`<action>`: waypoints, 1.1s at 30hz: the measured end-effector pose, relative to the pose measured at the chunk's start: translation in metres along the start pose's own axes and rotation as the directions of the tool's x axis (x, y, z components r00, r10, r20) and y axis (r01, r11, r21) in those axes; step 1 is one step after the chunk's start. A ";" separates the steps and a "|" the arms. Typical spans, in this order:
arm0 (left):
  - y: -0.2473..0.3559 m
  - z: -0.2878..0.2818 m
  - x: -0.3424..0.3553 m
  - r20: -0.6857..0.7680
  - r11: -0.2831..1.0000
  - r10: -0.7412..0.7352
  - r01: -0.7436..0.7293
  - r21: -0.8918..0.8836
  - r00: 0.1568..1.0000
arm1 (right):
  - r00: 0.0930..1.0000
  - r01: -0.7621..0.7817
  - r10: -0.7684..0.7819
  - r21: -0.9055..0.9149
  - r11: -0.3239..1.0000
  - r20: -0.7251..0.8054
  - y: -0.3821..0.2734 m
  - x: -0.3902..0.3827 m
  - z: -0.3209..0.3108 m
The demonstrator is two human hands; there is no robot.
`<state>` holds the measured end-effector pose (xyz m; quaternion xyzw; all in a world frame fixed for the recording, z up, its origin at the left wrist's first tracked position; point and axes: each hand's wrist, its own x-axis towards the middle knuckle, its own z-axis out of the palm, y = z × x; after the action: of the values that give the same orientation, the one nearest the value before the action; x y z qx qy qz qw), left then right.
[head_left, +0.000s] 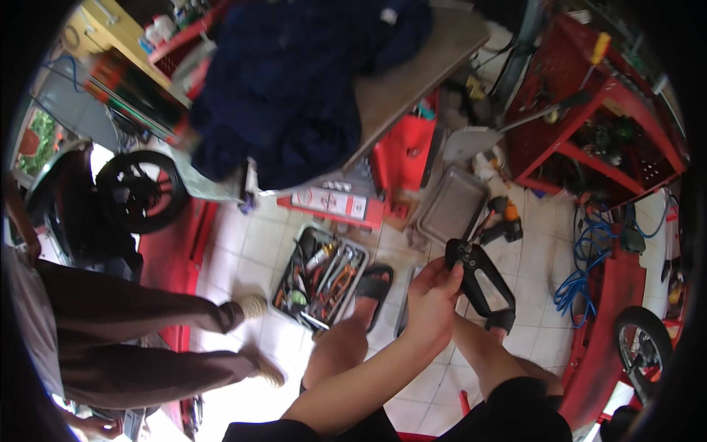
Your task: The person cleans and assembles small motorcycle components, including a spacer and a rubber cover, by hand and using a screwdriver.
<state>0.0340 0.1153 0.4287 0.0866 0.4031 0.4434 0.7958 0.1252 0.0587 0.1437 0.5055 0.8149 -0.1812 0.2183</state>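
Note:
My left hand (429,309) is closed, its thumb pressed on the upper end of a black loop-shaped part (479,276). The part has a long opening through its middle and small metal fittings near the top. It is held above the floor, between my feet and a grey metal tray (453,204). My right forearm (475,352) reaches up toward the same spot. The right hand itself is hidden behind my left hand and the part, so its fingers do not show. Just beyond the part, a black and orange cordless drill (504,221) lies on the tiles.
A tray of mixed hand tools (320,276) sits by my left foot. Dark blue cloth (287,88) covers part of a workbench (412,81). Another person in brown trousers (132,331) stands at left, near a motorcycle wheel (140,193). A blue hose (582,272) lies coiled at right.

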 end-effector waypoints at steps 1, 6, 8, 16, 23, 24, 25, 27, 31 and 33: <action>-0.001 0.007 -0.004 0.008 0.998 0.059 -0.059 -0.015 0.998 | 0.999 0.009 -0.009 0.004 1.000 0.036 0.008 -0.015 -0.020; -0.034 0.014 0.004 0.208 0.921 0.371 -0.388 0.043 0.905 | 0.997 -0.082 0.078 0.251 0.965 0.026 0.063 -0.122 -0.082; -0.060 0.037 0.005 0.259 0.952 0.299 -0.305 -0.017 0.919 | 0.957 -0.218 0.273 0.380 0.899 -0.098 0.100 -0.192 -0.074; -0.031 0.030 -0.107 0.449 0.940 0.314 -0.341 -0.021 0.837 | 0.750 0.281 0.602 0.956 0.085 -0.274 0.040 -0.322 -0.098; 0.014 -0.051 -0.179 0.360 0.949 0.309 -0.262 -0.173 0.880 | 0.812 0.332 0.572 0.897 -0.293 -0.114 -0.065 -0.354 -0.153; 0.015 -0.065 -0.179 0.364 0.949 0.311 -0.264 -0.174 0.878 | 0.832 0.299 0.541 0.920 -0.255 -0.121 -0.074 -0.351 -0.160; 0.016 -0.081 -0.179 0.362 0.948 0.314 -0.266 -0.177 0.878 | 0.854 0.262 0.506 0.941 -0.215 -0.122 -0.081 -0.347 -0.168; 0.019 -0.103 -0.181 0.381 0.952 0.306 -0.277 -0.130 0.873 | 0.874 0.258 0.461 0.950 -0.175 -0.152 -0.089 -0.343 -0.187; 0.022 -0.121 -0.192 0.375 0.960 0.271 -0.221 -0.170 0.887 | 0.846 0.389 0.410 0.921 -0.038 -0.340 -0.086 -0.330 -0.224; 0.025 -0.134 -0.182 0.341 0.948 0.316 -0.280 -0.152 0.885 | 0.848 0.426 0.345 0.905 0.005 -0.402 -0.090 -0.328 -0.251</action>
<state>-0.1290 -0.0408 0.4558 0.1884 0.2094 0.5562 0.7818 0.1294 -0.0942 0.5383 0.5087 0.4807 -0.5611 -0.4421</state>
